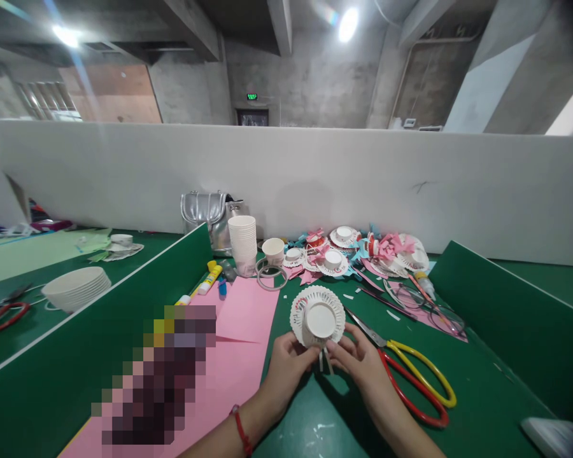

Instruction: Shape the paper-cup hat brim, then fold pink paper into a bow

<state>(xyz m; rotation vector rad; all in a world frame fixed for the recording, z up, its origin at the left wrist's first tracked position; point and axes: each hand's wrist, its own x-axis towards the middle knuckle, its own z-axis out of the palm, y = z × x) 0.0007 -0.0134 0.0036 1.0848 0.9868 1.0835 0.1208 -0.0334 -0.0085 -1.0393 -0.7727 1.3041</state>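
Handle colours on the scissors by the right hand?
The scissors have one red and one yellow handle; best seen in head view.

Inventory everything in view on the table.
Held craft: one, white, centre
Scissors: two, red-yellow, right and far left
Crafts: several, mixed colours, back
Paper sheets: uncounted, pink, left
Cups: stack plus one, white, back
Tape rings: apparently two, greyish, before cups
Glue tube: one, yellow, left
Small item: one, blue, beside glue tube
Handbag: one, silver, back
Eyeglasses: one, clear, right
Bowls: one stack, white, left
Blurred object: one, white, lower right
Bracelet: one, red, left wrist
Left hand: one, holding craft
Right hand: one, holding craft
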